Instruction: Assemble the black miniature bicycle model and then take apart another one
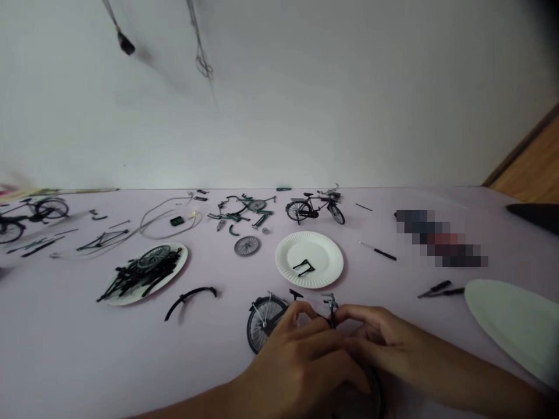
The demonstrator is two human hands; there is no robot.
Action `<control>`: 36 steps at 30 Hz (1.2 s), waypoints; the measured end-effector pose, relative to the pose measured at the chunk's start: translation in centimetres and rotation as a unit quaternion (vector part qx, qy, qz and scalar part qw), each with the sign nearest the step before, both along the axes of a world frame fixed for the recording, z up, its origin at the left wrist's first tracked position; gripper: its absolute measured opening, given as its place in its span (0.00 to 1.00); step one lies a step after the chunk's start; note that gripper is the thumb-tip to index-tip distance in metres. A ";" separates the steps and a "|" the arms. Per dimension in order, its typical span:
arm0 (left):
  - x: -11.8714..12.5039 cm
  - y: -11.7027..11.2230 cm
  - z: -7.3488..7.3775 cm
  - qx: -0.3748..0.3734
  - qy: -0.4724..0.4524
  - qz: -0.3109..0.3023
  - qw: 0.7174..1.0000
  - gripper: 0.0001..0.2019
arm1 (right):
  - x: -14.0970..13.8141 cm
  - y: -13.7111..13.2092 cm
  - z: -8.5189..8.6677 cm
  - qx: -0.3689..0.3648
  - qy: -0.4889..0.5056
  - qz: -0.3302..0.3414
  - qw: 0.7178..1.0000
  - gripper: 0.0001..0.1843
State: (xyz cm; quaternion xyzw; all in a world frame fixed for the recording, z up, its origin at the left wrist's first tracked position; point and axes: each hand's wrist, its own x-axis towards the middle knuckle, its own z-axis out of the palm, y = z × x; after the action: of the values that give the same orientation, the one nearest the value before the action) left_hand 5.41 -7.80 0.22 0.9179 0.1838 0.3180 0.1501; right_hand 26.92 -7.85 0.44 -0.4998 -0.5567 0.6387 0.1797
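Observation:
Close in front of me is a black model bicycle (pixel 262 323) with grey spokes. Its rear wheel, saddle and handlebar show above my hands. My left hand (pixel 301 355) curls over the frame, fingers closed on it and hiding its middle. From the other side, my right hand (pixel 375 337) grips the bicycle's front end just below the handlebar, thumb and fingers drawn together. The front wheel is mostly hidden behind and beneath my hands. Beyond the bicycle, a white paper plate (pixel 283 262) bears a small black U-shaped part (pixel 304 267).
Another paper plate (pixel 183 256) holds black parts and a wheel. A curved black mudguard (pixel 192 297), a loose wheel (pixel 247 246), green bicycle parts (pixel 244 209) and a finished bicycle (pixel 314 208) lie around. Screwdrivers (pixel 379 251) and a white plate (pixel 510 320) are at right.

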 end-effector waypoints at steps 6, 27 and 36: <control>0.1 0.1 -0.5 0.017 -0.023 -0.008 1.000 0.08 | -0.4 0.1 0.1 -0.014 0.049 0.003 0.999 0.29; 0.0 0.4 5.5 -0.031 0.082 -0.043 0.995 0.03 | 0.8 1.0 1.5 0.066 0.036 0.063 0.995 0.20; -1.7 11.0 4.3 -0.035 0.196 0.195 0.960 0.13 | 3.3 2.9 1.5 0.101 0.098 0.066 0.988 0.16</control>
State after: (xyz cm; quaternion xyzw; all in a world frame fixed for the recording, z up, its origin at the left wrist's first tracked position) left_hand 3.72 3.24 4.49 0.9028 0.3958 0.1487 0.0781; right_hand 30.23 -4.92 1.89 -0.3763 -0.6302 0.6352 0.2405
